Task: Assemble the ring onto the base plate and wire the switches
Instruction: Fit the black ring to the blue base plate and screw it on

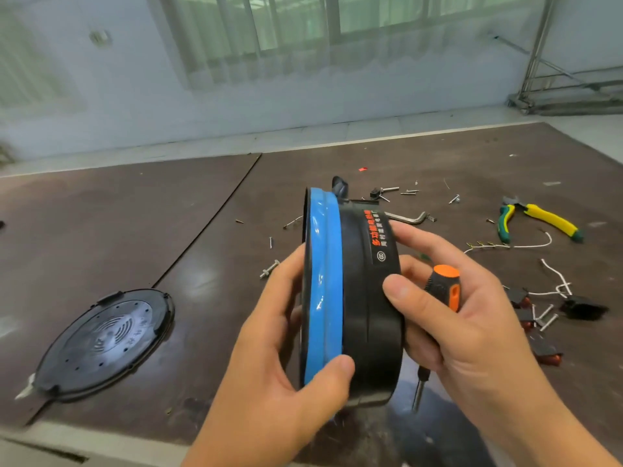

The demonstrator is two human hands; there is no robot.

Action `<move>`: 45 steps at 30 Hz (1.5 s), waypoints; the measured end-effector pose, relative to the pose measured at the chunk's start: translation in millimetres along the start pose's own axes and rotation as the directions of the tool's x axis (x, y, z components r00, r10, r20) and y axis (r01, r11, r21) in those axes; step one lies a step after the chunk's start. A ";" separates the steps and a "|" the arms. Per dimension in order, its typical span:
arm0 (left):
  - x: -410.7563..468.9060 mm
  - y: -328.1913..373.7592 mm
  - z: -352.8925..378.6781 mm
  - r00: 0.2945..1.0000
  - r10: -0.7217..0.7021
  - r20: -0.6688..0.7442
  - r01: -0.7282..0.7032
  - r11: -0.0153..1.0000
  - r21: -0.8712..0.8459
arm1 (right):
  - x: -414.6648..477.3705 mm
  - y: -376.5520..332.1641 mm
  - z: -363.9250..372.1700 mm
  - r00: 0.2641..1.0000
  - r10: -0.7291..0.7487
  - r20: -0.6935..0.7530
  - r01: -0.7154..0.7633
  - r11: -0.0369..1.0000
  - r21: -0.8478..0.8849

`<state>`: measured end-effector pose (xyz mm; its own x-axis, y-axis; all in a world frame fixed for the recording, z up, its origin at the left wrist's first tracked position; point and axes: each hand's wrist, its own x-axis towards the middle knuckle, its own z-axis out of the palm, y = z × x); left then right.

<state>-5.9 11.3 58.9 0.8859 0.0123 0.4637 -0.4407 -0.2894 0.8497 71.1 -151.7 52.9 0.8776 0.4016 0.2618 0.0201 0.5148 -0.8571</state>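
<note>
Both hands clamp the black round plastic ring with a blue band, held on edge: the left hand grips its blue side, the right hand its black side, an orange-and-black-handled screwdriver tucked in the palm. Seating seems the step; next the ring must go flat onto the round black base plate, well left of the left hand. Right of the right hand lie black-and-red switches and yellow-green pliers; the screwdriver may hamper the grip.

Your ring stands on edge between left hand and right hand, screwdriver in the right, above the table's near edge. The base plate lies near-left; screws and hex key behind the ring; pliers, switches right.
</note>
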 end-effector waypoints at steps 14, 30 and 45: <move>2.0 14.8 6.0 0.992 0.050 -0.113 -0.037 0.993 0.114 | -5.2 0.1 -1.2 0.988 -0.001 0.157 0.024 0.990 -0.142; -4.6 -36.8 4.0 0.966 -0.182 0.185 -0.035 0.614 0.789 | 10.9 31.4 -68.5 0.641 0.767 0.033 -0.766 0.642 -0.029; -4.4 -62.7 22.8 0.943 -0.241 0.229 -0.092 0.472 0.877 | 17.2 18.8 -110.4 0.755 0.636 -0.158 -0.649 0.695 -0.308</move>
<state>21.2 7.6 -2.1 0.9750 -0.1372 0.1749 -0.1623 -0.9770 0.1382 139.5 -218.7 -7.7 0.7514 0.5112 -0.4173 -0.4082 -0.1367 -0.9026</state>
